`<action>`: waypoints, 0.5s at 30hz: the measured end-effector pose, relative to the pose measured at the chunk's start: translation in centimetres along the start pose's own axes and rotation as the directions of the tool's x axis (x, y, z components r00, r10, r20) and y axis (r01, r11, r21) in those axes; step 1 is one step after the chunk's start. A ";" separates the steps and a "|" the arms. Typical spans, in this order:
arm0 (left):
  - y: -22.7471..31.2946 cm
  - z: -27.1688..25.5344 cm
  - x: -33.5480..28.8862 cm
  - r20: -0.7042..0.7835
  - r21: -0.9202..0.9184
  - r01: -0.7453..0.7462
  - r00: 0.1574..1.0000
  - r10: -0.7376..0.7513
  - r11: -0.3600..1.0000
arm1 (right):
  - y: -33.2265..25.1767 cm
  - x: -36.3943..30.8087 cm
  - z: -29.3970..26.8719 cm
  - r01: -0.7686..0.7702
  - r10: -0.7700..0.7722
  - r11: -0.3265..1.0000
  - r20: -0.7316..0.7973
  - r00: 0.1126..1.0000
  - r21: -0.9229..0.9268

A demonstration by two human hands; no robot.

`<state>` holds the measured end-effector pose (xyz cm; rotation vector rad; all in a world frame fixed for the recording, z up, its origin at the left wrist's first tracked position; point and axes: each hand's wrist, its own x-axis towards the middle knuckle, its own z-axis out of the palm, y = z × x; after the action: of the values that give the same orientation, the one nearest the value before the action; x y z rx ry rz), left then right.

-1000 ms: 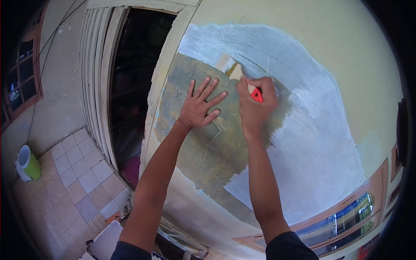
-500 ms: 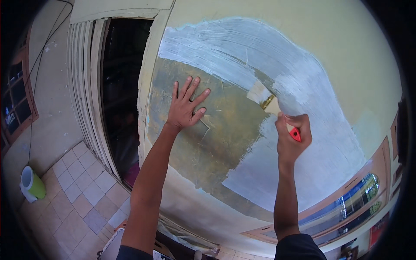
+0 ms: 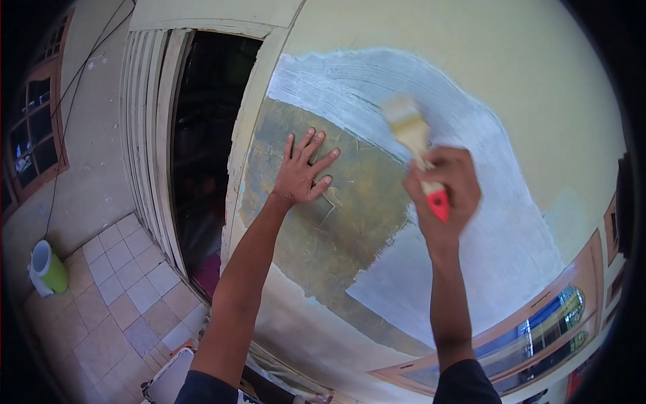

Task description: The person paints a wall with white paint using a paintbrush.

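A paintbrush (image 3: 412,135) with a pale handle, red at its end, is gripped in my right hand (image 3: 445,192). Its whitish bristles point up and left over the painted upper part of the wall; blur hides whether they touch it. Spread flat, my left hand (image 3: 303,168) rests against a bare grey-brown patch (image 3: 356,202) of the wall. White paint (image 3: 464,269) borders that patch along its top and right side, streaked with brush marks above.
Left of the patch is a dark doorway (image 3: 212,135) with a cream frame. A green bucket (image 3: 54,269) stands on the tiled floor (image 3: 128,296) at far left. A wooden-framed window (image 3: 531,337) lies at lower right, and dark cables (image 3: 84,67) hang at upper left.
My right hand has moved the brush up and slightly left, off the edge between paint and bare patch. My left hand keeps its place on the wall while the view has shifted.
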<state>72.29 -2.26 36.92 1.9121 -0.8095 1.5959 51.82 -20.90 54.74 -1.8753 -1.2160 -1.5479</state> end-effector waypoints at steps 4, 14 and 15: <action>0.0 -0.1 0.1 0.040 -0.001 0.000 0.999 0.000 1.000 | 1.8 3.2 5.0 0.096 -0.104 0.994 0.207 0.973 0.051; 0.1 -0.2 0.2 0.025 0.013 0.016 1.000 -0.016 1.000 | 6.8 4.4 6.8 -0.068 0.084 0.996 0.350 0.933 -0.057; 0.1 -0.1 0.5 0.031 0.029 0.002 1.000 -0.003 1.000 | 6.8 4.1 5.6 -0.069 0.087 0.996 0.353 0.932 -0.064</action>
<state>72.22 -2.29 37.40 1.9621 -0.8006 1.5876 60.61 -18.75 58.32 -2.2807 -1.2378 -1.2414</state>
